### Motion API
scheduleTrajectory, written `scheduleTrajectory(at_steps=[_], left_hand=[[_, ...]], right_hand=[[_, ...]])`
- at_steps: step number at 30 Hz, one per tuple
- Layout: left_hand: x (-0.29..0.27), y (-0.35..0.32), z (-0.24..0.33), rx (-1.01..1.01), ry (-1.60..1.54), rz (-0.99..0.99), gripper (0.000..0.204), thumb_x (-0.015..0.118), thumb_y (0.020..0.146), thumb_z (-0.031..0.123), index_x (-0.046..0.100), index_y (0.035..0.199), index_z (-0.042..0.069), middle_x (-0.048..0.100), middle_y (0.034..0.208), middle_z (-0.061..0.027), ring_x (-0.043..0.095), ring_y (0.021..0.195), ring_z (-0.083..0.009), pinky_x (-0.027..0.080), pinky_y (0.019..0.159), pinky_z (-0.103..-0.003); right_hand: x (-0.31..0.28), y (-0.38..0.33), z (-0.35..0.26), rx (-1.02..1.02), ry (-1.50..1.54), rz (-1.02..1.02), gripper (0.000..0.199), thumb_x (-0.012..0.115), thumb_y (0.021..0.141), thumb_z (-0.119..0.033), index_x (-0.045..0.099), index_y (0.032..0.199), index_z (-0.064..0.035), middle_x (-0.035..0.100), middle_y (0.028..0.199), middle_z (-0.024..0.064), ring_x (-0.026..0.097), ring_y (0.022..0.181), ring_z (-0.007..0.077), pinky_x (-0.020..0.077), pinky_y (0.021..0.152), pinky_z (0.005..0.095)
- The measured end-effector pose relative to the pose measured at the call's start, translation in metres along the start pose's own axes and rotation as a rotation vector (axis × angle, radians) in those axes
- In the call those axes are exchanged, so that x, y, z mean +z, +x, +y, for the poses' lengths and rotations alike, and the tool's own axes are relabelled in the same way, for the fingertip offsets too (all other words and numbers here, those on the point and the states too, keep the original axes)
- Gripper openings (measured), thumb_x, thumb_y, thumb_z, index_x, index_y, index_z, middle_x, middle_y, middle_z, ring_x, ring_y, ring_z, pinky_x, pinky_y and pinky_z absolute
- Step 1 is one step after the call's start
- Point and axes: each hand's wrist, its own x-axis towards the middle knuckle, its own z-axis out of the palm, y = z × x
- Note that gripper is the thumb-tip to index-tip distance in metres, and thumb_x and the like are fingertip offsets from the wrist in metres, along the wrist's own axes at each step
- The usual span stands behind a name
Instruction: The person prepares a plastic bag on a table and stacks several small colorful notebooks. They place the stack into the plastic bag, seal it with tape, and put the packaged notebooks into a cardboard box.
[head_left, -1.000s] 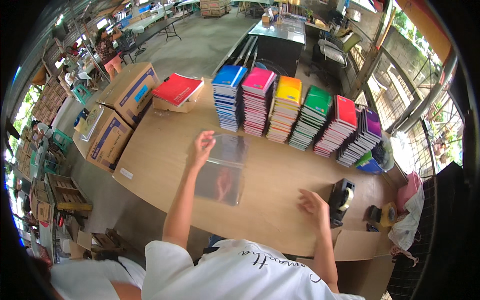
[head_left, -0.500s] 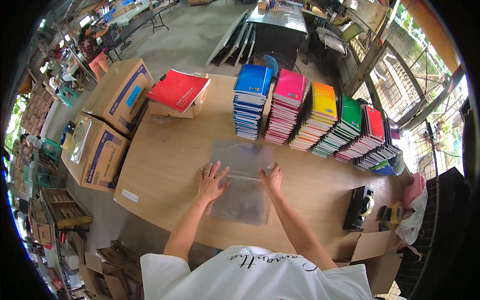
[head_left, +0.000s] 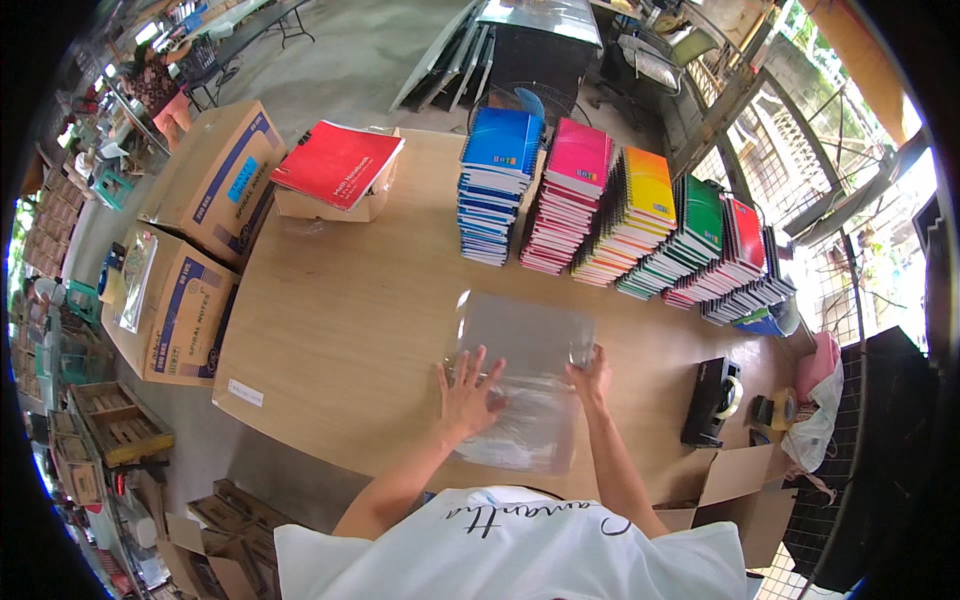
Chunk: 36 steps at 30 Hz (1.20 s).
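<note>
Presently a clear plastic sleeve (head_left: 522, 375) is pressed flat at the worktop's (head_left: 340, 330) near edge by the left hand (head_left: 468, 392), fingers spread open, while its 3 o'clock edge is pinched by the right hand (head_left: 592, 372). Smoothing is best done outward, toward 12 o'clock, with the pinch held taut.

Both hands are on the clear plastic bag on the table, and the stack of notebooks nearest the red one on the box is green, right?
Not quite. The head view shows that stack is blue. Both the left hand and right hand do rest on the clear plastic bag.
</note>
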Motion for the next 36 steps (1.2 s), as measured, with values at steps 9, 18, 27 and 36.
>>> scheduleTrajectory(at_steps=[9,18,27,36], left_hand=[[0.04,-0.014,0.105,0.141,-0.16,-0.008,0.071,0.056,0.083,0.05,0.026,0.145,0.033,0.011,0.154,-0.0086,0.016,0.139,-0.0361,0.011,0.104,-0.068],[0.038,0.017,0.083,-0.372,-0.167,0.394,0.05,0.065,0.081,0.033,0.046,0.123,0.013,0.042,0.134,-0.0129,0.045,0.109,-0.0357,0.034,0.089,-0.053],[0.048,0.036,0.04,-0.451,-0.683,0.158,0.027,0.065,0.085,0.027,0.055,0.098,0.006,0.065,0.082,-0.0082,0.062,0.071,-0.0241,0.049,0.064,-0.037],[-0.198,-0.073,-0.086,-0.549,-0.658,0.556,0.01,0.048,0.096,0.009,0.05,0.101,0.001,0.065,0.078,-0.0072,0.058,0.055,-0.0101,0.049,0.046,-0.024]], right_hand=[[-0.106,0.004,0.108,0.097,0.02,0.078,0.059,0.075,0.062,-0.006,0.055,0.117,-0.0075,0.066,0.088,0.0141,0.065,0.076,0.025,0.0515,0.069,0.0352],[-0.137,0.01,0.113,-0.124,0.054,0.174,0.05,0.064,0.066,0.004,0.055,0.114,-0.0059,0.065,0.085,0.0103,0.064,0.071,0.02,0.0507,0.066,0.0327],[-0.103,0.084,0.104,-0.257,0.195,0.039,0.048,0.067,0.068,0.005,0.054,0.113,-0.0061,0.065,0.081,0.0093,0.063,0.068,0.0156,0.0502,0.054,0.0302],[0.072,0.043,-0.005,-0.264,0.313,-0.09,0.057,0.073,0.068,-0.002,0.051,0.12,-0.0046,0.06,0.108,0.0144,0.06,0.094,0.024,0.0506,0.078,0.0336]])
